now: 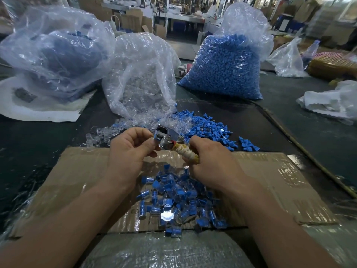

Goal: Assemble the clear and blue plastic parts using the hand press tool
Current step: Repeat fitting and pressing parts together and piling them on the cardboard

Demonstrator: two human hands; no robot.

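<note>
Over cardboard (81,171), fingers (195,145) around press tool (170,134)

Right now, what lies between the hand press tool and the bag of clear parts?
Head view: a heap of loose clear parts at the mouth of the bag fills that stretch beyond the hand press tool.

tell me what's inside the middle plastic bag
The middle bag holds clear plastic parts, which spill from its mouth onto the table. Crinkled, glaring plastic hides whatever lies deeper inside.
</note>
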